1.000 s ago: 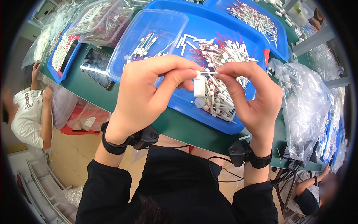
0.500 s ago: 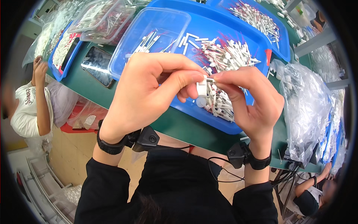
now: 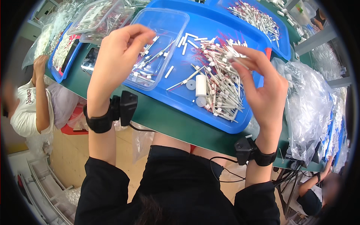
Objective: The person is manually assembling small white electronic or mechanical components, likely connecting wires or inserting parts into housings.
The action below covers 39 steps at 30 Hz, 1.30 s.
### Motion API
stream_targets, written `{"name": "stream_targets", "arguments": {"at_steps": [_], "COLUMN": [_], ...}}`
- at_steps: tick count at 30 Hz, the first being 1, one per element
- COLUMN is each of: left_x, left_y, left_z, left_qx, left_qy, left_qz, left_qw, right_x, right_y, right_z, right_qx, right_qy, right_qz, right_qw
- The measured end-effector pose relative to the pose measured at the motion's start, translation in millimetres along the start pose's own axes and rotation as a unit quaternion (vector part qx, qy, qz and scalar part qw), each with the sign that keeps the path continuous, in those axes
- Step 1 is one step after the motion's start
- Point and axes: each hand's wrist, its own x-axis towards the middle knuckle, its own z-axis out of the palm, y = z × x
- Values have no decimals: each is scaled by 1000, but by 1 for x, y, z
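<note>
My left hand (image 3: 120,56) hangs over the clear plastic container (image 3: 170,56), its thumb and forefinger pinched together; whatever is between the tips I cannot make out. Inside that container lie several thin white sticks with red wires. My right hand (image 3: 264,84) is above the heap of white wired sticks (image 3: 221,82) in the blue tray (image 3: 165,99). A thin pale stick (image 3: 240,63), blurred, shows between its thumb and fingers. Left of the heap a white cylinder (image 3: 201,85) rests in the tray, near two round translucent discs (image 3: 191,84).
Another blue tray (image 3: 285,41) of wired sticks stands at the far right. Clear plastic bags (image 3: 305,108) lie to the right. A phone (image 3: 89,60) and stacked clear boxes (image 3: 97,18) are on the left. A co-worker (image 3: 32,105) sits at the left, another at the lower right.
My hands have parted. The left moved up and left to the clear container; the right drew back slightly right over the heap. The white cylinder and discs now show uncovered.
</note>
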Motion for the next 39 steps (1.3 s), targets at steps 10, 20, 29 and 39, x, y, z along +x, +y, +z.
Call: {"name": "stream_targets", "arguments": {"at_steps": [10, 20, 29, 39], "left_x": [4, 9, -12, -36], "left_y": [-17, -26, -1, 37], "left_z": [22, 31, 14, 30], "left_qx": [157, 213, 16, -143], "left_qy": [-92, -38, 152, 141], "left_qz": [-6, 68, 44, 154], "left_qw": [983, 974, 987, 968], "right_x": [34, 37, 36, 19], "right_y": [-21, -8, -17, -9], "right_z": [18, 95, 77, 4], "right_qx": [-112, -86, -140, 348], "right_qy": [-212, -241, -167, -99], "right_qz": [-111, -243, -261, 13], "right_qw": [964, 936, 940, 932]}}
